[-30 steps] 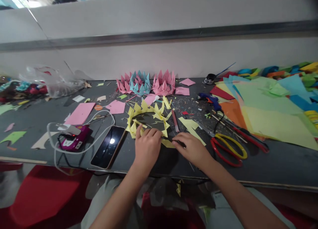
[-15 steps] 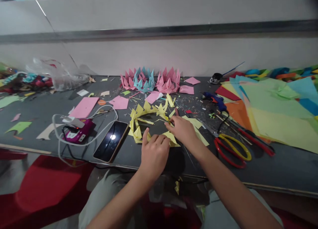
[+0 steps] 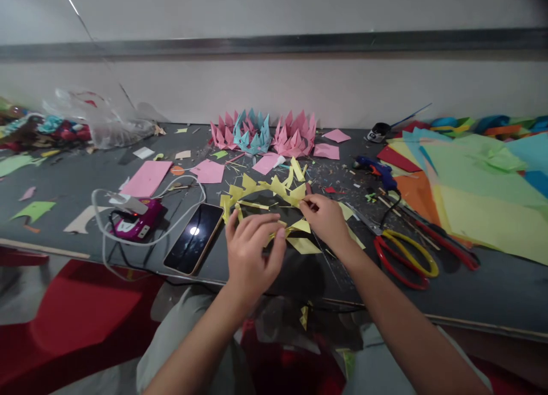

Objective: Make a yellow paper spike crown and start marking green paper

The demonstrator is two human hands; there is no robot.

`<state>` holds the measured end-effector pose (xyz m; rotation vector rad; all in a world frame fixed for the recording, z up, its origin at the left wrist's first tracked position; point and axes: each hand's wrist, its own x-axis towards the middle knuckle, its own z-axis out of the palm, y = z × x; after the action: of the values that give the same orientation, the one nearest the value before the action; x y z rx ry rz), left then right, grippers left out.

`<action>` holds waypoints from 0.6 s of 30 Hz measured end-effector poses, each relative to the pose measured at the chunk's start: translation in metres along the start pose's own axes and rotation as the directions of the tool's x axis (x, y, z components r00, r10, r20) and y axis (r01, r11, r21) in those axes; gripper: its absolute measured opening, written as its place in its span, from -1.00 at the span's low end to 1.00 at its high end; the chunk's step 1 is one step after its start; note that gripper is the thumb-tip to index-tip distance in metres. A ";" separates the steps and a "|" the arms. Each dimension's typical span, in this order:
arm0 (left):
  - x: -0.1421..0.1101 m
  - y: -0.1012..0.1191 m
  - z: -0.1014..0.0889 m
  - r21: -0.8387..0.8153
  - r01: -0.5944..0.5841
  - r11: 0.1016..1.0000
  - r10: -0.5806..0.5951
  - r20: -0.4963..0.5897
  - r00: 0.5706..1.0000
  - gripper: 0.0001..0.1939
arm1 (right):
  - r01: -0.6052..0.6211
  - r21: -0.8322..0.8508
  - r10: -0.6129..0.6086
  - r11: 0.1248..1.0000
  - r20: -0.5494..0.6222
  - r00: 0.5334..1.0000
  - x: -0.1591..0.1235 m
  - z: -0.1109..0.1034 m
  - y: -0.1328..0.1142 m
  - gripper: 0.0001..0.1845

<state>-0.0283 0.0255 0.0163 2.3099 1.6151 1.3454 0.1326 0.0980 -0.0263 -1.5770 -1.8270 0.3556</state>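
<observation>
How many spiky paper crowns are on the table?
4. The yellow crown is at the left hand and right hand. Near the wall stand the left pink crown, partly hidden by the blue crown, and the right pink crown.

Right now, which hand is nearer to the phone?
Left hand, just right of the phone; right hand is farther, at the right side of the yellow paper ring.

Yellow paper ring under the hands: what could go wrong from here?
The right hand could crease the yellow paper ring where its fingertips meet it. The left hand, low over the near side, might flatten some points. The right forearm passes close to the scissors and might knock them.
</observation>
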 end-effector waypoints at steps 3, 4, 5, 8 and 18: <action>0.006 -0.015 -0.005 -0.120 0.093 0.988 -0.105 -0.099 0.990 -0.86 | 0.070 -0.023 -0.071 0.997 -0.043 0.997 -0.003 -0.002 -0.003 -0.77; 0.008 -0.020 -0.007 -0.170 0.123 0.978 -0.147 -0.137 0.980 -0.87 | 0.110 -0.045 -0.113 0.993 -0.071 0.991 -0.004 -0.004 -0.004 -0.77; 0.009 -0.024 -0.008 -0.220 0.162 0.962 -0.200 -0.161 0.966 -0.87 | 0.156 -0.073 -0.163 0.985 -0.101 0.982 -0.006 -0.005 -0.005 -0.77; 0.012 -0.033 -0.016 -0.330 0.309 0.892 -0.355 -0.088 0.931 -0.85 | 0.295 -0.169 -0.326 0.940 -0.197 0.925 -0.011 -0.011 -0.008 -0.77; 0.007 -0.013 -0.028 -0.478 0.543 0.691 -0.494 0.236 0.837 -0.72 | 0.503 -0.332 -0.593 0.798 -0.283 0.754 -0.025 -0.021 -0.013 -0.81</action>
<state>-0.0554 0.0249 0.0327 1.4203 1.4604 1.2958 0.1374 0.0663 -0.0113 -1.0593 -1.9615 -0.4325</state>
